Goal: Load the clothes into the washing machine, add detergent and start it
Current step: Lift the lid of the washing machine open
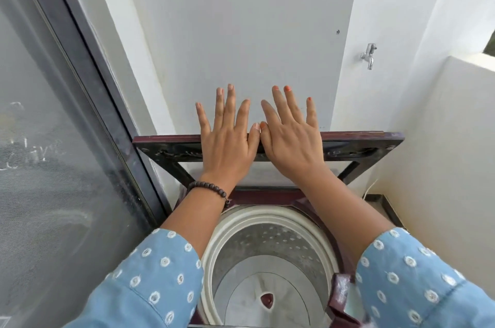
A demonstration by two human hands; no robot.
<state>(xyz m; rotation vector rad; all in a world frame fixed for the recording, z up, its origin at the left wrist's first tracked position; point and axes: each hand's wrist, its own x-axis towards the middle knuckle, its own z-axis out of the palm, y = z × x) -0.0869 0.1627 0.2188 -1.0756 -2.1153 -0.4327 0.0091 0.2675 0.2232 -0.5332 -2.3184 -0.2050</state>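
Your washing machine lid (171, 149) is glossy dark maroon plastic, reflective along the frame. Drum (270, 255) wall is perforated metal, dull grey sheen; the ring (214, 244) round it is matt off-white plastic. Your sleeves (150, 282) are soft blue cloth with white embroidered dots. Bracelet (211, 189) is dark matt beads. Tap (369, 56) is shiny metal. Wall (241, 32) is matt white paint; door glass (40, 166) is dusty, smeared.

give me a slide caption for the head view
Both hands spread flat above the open washing machine lid, its drum empty.
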